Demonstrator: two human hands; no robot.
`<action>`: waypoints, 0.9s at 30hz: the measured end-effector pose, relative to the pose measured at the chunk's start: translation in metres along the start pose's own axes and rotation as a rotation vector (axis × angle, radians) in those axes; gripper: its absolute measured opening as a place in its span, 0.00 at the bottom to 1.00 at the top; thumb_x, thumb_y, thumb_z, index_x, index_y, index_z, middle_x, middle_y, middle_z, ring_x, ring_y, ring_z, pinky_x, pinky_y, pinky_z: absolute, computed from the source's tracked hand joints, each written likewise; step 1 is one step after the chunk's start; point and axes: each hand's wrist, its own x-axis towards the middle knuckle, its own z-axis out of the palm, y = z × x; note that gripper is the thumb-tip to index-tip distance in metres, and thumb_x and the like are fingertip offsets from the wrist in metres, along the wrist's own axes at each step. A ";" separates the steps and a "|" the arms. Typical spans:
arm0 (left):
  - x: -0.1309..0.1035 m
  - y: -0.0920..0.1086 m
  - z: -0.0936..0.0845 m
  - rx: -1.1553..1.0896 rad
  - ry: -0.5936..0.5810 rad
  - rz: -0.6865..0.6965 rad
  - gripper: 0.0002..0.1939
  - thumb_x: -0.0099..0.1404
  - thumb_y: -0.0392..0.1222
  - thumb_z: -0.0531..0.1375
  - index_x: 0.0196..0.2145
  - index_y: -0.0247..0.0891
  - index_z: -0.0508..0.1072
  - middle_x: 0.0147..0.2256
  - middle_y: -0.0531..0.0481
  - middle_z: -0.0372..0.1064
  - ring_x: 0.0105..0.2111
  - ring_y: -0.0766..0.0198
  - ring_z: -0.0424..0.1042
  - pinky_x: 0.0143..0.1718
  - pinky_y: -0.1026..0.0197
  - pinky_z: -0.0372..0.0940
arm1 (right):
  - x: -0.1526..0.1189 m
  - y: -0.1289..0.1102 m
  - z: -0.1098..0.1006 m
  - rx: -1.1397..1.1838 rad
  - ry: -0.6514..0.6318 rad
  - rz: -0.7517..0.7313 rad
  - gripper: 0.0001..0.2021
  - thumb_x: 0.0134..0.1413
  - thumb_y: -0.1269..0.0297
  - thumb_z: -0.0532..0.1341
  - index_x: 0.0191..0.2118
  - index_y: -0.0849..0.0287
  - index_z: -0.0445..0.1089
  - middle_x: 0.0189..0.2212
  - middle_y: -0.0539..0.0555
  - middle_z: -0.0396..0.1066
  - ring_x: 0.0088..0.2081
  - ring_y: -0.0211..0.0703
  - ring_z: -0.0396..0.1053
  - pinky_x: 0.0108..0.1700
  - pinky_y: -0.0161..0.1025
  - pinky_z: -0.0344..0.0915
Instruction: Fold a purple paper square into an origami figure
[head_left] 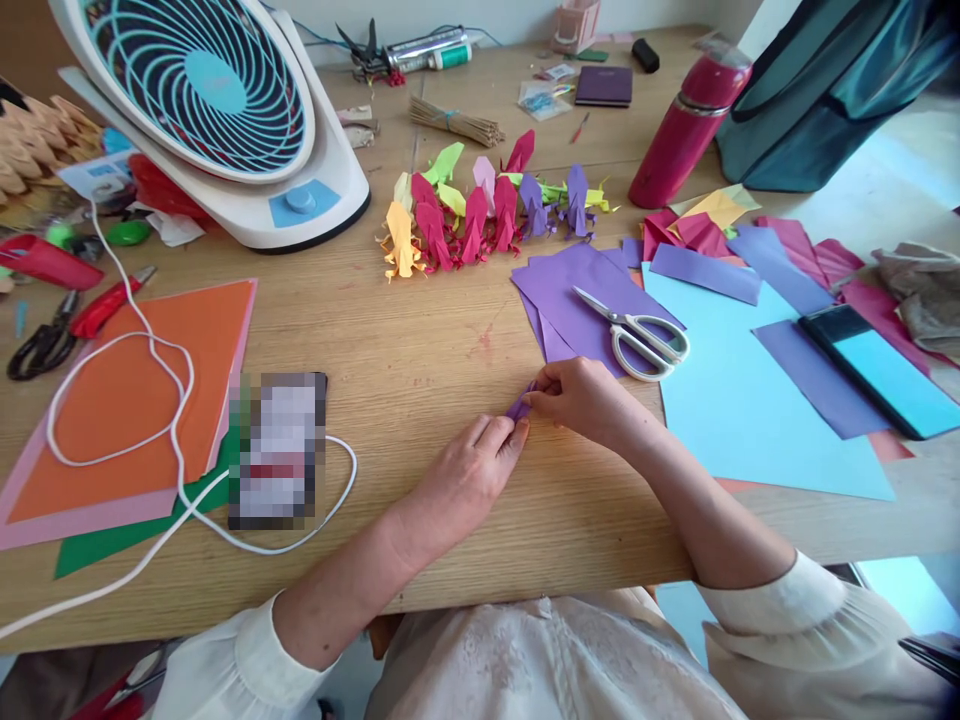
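Between my two hands is a small piece of folded purple paper (pixel 520 405), mostly covered by fingers. My left hand (pixel 480 455) pinches its near end just above the wooden table. From the right, my right hand (pixel 581 398) grips the far end between thumb and fingers. White-handled scissors (pixel 649 345) lie beyond my right hand on a stack of purple paper sheets (pixel 574 270). Further back stands a cluster of folded paper figures (pixel 474 225) in yellow, red, pink, green and purple.
On the left are a white fan (pixel 322 190), orange paper (pixel 112 420), a phone (pixel 277 450) and a looping white cable (pixel 180 440). To the right lie light blue paper (pixel 720 400) and another phone (pixel 877 370). A red bottle (pixel 686 130) stands behind, near a teal bag (pixel 817 100).
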 end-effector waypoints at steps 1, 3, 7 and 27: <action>0.000 0.000 0.000 -0.008 0.004 -0.002 0.24 0.71 0.27 0.46 0.64 0.28 0.57 0.45 0.43 0.67 0.43 0.57 0.68 0.47 0.56 0.71 | 0.000 0.000 0.000 0.011 -0.003 0.007 0.06 0.52 0.66 0.64 0.26 0.59 0.72 0.20 0.49 0.71 0.23 0.37 0.66 0.29 0.36 0.57; 0.001 0.000 0.001 -0.025 0.018 -0.010 0.23 0.72 0.27 0.47 0.63 0.28 0.59 0.44 0.43 0.67 0.43 0.57 0.67 0.46 0.57 0.71 | 0.000 0.001 0.000 0.020 -0.001 0.008 0.06 0.53 0.67 0.63 0.27 0.59 0.72 0.19 0.48 0.71 0.23 0.37 0.67 0.29 0.35 0.57; 0.004 0.000 0.003 -0.063 0.064 -0.042 0.17 0.74 0.31 0.47 0.57 0.31 0.65 0.42 0.44 0.67 0.41 0.59 0.68 0.42 0.59 0.71 | 0.000 0.002 0.002 -0.011 0.030 -0.012 0.05 0.52 0.68 0.63 0.27 0.59 0.71 0.21 0.49 0.72 0.24 0.37 0.67 0.30 0.36 0.57; 0.001 0.001 0.004 -0.052 0.088 -0.027 0.18 0.73 0.30 0.50 0.58 0.28 0.65 0.44 0.42 0.68 0.42 0.57 0.67 0.48 0.55 0.71 | -0.015 0.028 0.008 0.352 0.052 -0.314 0.04 0.54 0.67 0.61 0.31 0.60 0.71 0.24 0.45 0.62 0.26 0.33 0.56 0.28 0.34 0.54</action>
